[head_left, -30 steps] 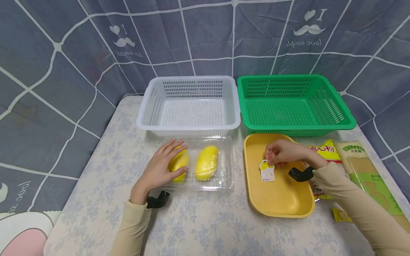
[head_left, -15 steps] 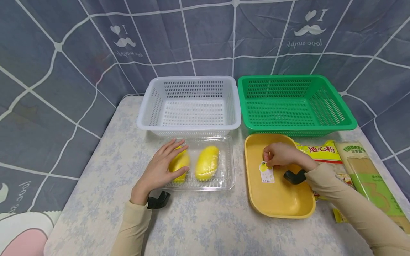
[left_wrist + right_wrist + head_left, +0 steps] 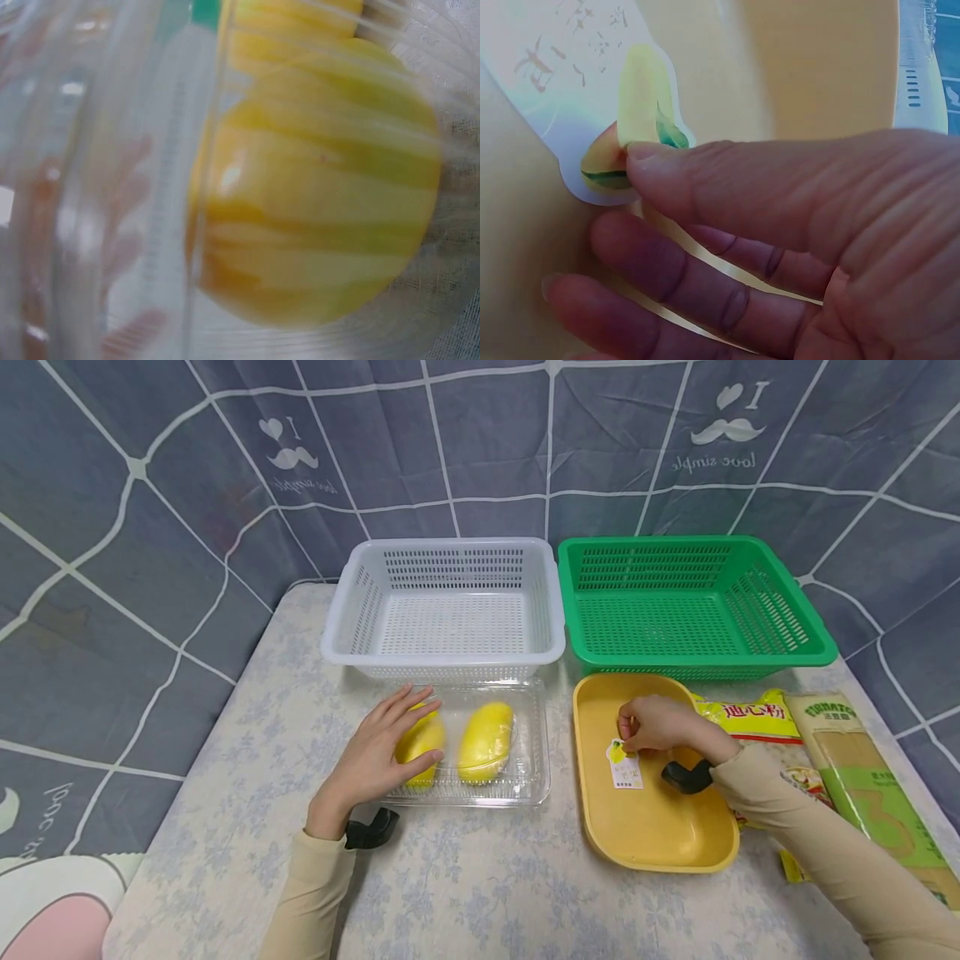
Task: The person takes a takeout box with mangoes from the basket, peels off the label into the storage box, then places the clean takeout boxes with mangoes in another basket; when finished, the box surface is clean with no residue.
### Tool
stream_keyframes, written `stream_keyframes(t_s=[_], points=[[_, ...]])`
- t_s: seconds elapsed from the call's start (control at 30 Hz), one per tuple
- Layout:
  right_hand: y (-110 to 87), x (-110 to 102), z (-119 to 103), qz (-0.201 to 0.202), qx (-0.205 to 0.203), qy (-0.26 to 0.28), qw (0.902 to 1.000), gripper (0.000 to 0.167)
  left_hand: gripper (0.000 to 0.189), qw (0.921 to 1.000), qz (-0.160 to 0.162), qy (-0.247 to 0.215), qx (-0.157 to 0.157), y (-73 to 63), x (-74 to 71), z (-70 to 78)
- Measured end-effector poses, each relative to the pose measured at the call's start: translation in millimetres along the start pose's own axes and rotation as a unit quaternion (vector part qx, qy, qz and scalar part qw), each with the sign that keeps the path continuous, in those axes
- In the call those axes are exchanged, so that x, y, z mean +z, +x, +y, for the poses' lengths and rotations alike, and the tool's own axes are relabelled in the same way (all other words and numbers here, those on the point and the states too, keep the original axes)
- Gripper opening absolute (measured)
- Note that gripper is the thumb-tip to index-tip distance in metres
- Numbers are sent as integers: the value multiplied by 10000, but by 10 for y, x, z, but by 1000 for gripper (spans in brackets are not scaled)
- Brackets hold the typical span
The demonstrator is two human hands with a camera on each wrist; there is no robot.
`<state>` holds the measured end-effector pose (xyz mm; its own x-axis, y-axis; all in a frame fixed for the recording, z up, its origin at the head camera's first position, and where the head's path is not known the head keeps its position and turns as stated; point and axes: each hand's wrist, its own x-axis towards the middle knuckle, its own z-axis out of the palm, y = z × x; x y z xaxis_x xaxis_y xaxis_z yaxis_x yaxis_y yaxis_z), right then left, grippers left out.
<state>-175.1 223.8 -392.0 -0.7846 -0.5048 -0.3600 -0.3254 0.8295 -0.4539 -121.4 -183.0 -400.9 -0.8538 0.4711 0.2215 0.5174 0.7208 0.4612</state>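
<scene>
My left hand (image 3: pixel 378 745) rests with spread fingers on a clear plastic box (image 3: pixel 531 718), over its left side. Two yellow mangoes lie in the box: the right mango (image 3: pixel 486 742) shows fully, the left mango (image 3: pixel 418 739) is partly hidden by the hand. Through the plastic, the left wrist view shows one mango (image 3: pixel 322 195) close up, striped by reflections. Inside the yellow tray, my right hand (image 3: pixel 660 724) pinches a small white label (image 3: pixel 627 774). Its thumb covers part of the label's printed yellow fruit (image 3: pixel 641 97), as the right wrist view shows.
Behind stand a white basket (image 3: pixel 442 658) and a green basket (image 3: pixel 697 657), side by side. The yellow tray (image 3: pixel 645 835) sits before the green one. At the right lie a macaroni bag (image 3: pixel 753 714) and a long pasta pack (image 3: pixel 873 785), partly behind the right forearm.
My right hand has shifted slightly left and down with the label, then stayed nearly in place. My left hand keeps its position on the box.
</scene>
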Motion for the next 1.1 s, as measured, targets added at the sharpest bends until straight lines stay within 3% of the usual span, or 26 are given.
stream_keyframes(t_s=[0.33, 0.47, 0.7, 0.87, 1.1], points=[[-64, -5, -18, 266, 8, -379, 9989, 18, 64, 10000, 21, -25, 38, 5, -6, 5], [-163, -85, -25, 432, -195, -299, 9984, 13, 64, 10000, -15, -2, 22, -4, -5, 7], [-415, -456, 95, 1313, -668, 9, 9891, 13, 64, 10000, 49, -45, 73, -9, 8, 12], [-622, -802, 331, 2345, -66, 236, 9718, 20, 63, 9999, 108, -28, 94, -14, 11, 12], [-784, -1142, 867, 3603, 1084, 228, 9262, 38, 63, 9999, 65, -30, 111, -7, -10, 7]])
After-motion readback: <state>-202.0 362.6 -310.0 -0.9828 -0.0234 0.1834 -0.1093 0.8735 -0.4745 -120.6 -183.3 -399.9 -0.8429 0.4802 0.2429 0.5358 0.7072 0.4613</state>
